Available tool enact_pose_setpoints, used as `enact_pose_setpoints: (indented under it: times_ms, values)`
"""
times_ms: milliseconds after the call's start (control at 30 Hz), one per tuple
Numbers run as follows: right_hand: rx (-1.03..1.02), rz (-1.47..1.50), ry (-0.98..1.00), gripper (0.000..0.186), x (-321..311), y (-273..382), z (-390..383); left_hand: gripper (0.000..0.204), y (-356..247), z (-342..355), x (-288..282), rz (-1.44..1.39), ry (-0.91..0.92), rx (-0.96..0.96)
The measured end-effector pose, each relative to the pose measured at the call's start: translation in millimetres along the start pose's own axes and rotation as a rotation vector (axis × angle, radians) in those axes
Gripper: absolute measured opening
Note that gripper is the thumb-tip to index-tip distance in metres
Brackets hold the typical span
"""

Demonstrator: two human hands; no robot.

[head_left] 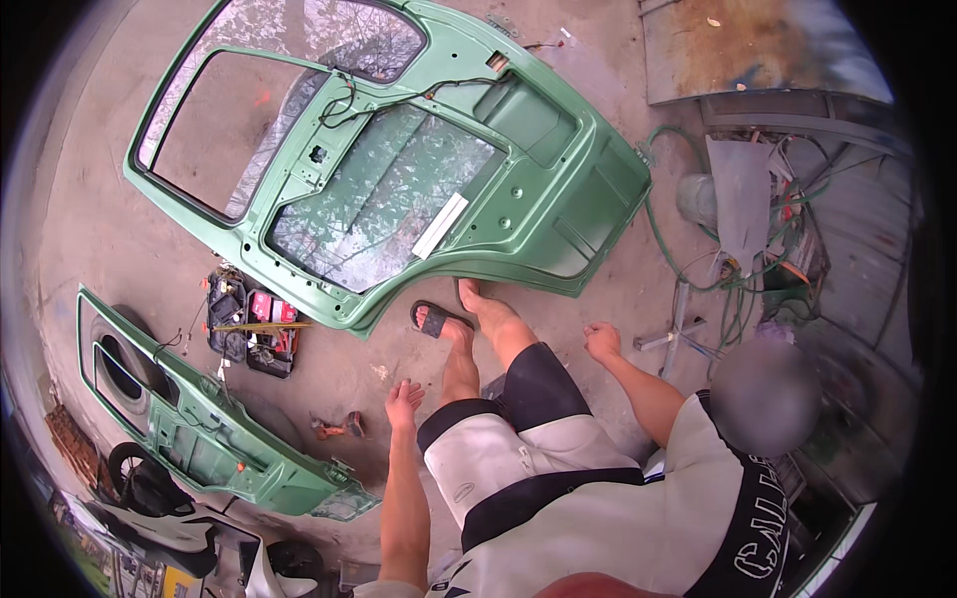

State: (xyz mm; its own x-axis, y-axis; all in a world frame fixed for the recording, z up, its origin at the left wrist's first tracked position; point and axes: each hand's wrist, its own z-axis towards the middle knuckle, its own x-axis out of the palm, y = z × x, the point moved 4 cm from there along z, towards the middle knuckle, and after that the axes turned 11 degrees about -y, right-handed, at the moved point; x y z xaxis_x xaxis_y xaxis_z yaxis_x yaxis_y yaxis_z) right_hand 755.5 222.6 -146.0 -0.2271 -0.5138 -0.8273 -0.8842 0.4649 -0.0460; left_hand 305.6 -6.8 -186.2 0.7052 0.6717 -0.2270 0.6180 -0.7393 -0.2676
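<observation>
My left hand [404,401] hangs empty with its fingers apart, nearest to an orange-and-black cordless power tool [341,427] on the ground. Its palm side partly shows. My right hand [601,341] is loosely closed, with nothing seen in it, beyond my bent right arm. Neither hand touches anything. In front of my feet is a large green vehicle door [558,179] with a window opening and a glass pane. Dark wiring [399,102] runs across its inner panel, and a white strip [440,227] lies over the lower edge of the pane.
An open black toolbox [261,319] holds red tools. At the left, a smaller green door [199,439] stands by a tyre [125,364] and a motorcycle [164,533]. Tangled green hose [678,264] and a metal stand [676,329] are at the right, below a rusty metal panel [758,50].
</observation>
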Motion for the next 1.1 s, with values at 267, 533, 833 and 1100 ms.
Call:
enact_pose_setpoints:
  times_ms: [267,533,833,1100]
  values:
    - [-0.170,0.480,0.085,0.024,-81.3,62.0,-3.7,0.033,88.2,-81.0,-46.8,-0.055,-0.143,-0.069]
    - [-0.341,0.391,0.444,0.026,-146.9,112.5,-25.8,0.027,85.0,-137.8,27.0,-0.381,-0.384,0.067]
    - [-0.467,0.147,0.372,0.031,-214.8,186.1,-5.3,0.035,10.0,-84.0,102.6,-0.626,-0.395,0.071]
    - [-0.570,-0.013,0.475,0.026,-207.0,238.9,-46.6,0.036,-44.5,-64.8,156.0,-1.006,-0.212,0.037]
